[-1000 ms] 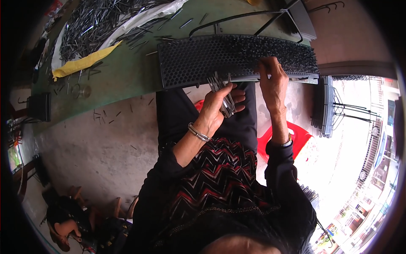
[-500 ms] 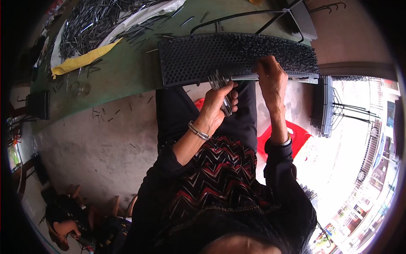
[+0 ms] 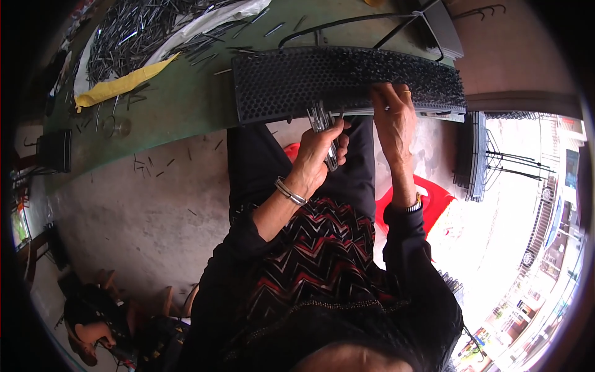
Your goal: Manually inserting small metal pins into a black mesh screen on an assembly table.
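Observation:
A long black board (image 3: 279,80) full of small round holes lies across the table's near edge. Its right part bristles with thin dark pieces standing in the holes; the left part shows bare holes. My left hand (image 3: 313,155) is closed around a bundle of thin, shiny grey sticks (image 3: 318,115), just in front of the board's near edge. Over that edge, right of the bundle, my right hand (image 3: 398,121) has its fingers drawn together at the holes. Whatever the right fingers pinch is too small and hidden to make out.
A big heap of loose dark sticks (image 3: 133,46) lies on white and yellow sheeting (image 3: 127,85) upon the green table (image 3: 180,118). Behind the board stands a black metal frame (image 3: 347,23). A red plastic stool (image 3: 434,201) is at my right; dark racks (image 3: 474,155) stand beyond it.
My right hand has shifted slightly left and toward me along the board, with its fingers lower at the holes. My left hand keeps its bundle in nearly the same place.

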### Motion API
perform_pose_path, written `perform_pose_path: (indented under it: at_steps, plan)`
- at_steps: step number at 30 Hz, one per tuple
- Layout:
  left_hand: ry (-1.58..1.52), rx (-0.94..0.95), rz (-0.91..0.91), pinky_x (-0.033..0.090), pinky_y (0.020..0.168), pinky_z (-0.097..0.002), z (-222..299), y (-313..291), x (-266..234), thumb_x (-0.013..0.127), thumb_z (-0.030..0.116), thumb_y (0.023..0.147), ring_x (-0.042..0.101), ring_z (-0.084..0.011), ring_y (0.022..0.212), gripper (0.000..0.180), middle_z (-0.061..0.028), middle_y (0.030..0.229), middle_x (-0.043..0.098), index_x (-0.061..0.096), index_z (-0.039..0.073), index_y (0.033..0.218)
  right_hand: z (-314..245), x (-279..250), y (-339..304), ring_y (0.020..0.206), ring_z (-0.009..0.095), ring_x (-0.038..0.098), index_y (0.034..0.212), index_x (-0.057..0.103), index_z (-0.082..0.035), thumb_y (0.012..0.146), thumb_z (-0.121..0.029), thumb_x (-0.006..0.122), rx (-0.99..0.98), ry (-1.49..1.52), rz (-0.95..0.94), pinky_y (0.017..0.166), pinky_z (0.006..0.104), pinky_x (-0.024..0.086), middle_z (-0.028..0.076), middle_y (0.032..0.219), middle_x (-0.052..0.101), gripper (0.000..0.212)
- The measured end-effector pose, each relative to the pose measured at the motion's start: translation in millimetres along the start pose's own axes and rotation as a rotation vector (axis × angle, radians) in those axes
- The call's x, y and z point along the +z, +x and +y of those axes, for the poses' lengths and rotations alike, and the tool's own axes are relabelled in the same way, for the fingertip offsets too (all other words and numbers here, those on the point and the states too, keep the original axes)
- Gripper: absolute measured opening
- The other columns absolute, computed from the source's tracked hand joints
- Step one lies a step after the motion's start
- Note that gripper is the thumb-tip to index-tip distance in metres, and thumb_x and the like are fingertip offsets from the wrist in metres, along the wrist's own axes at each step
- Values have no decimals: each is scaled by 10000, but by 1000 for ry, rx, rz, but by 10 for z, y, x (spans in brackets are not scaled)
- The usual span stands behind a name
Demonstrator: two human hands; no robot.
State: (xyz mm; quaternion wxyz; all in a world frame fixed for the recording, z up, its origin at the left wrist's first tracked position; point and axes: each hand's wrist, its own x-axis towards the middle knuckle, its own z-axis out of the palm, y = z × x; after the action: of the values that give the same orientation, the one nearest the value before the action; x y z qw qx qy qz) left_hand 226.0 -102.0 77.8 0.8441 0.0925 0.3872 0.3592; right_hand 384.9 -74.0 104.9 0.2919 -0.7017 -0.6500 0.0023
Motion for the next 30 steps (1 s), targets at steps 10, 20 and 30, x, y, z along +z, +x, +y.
perform_pose_path:
  at_steps: [10,20,30]
  plan:
    - [104,39,10,387,445,-227,20,-105,67,636,253,897,512,-90,527,250,-71,710,636,639,13,970,85,114,-142,714,208,600,1052,713,-174,878,-209,654,52,-80,78,643,328,472,54,867,559,187]
    - [187,126,2,372,435,-204,14,-111,62,657,250,882,498,-81,487,234,-96,755,689,657,23,938,-44,-151,-153,741,136,599,1000,637,2,876,-146,629,241,802,-529,653,287,467,84,812,632,193]
    - [262,174,-5,369,438,-201,198,-137,12,652,270,887,509,-73,508,254,-103,839,715,667,25,952,-158,-217,113,749,102,551,889,626,16,864,-139,610,209,759,-718,677,256,446,33,789,607,158]
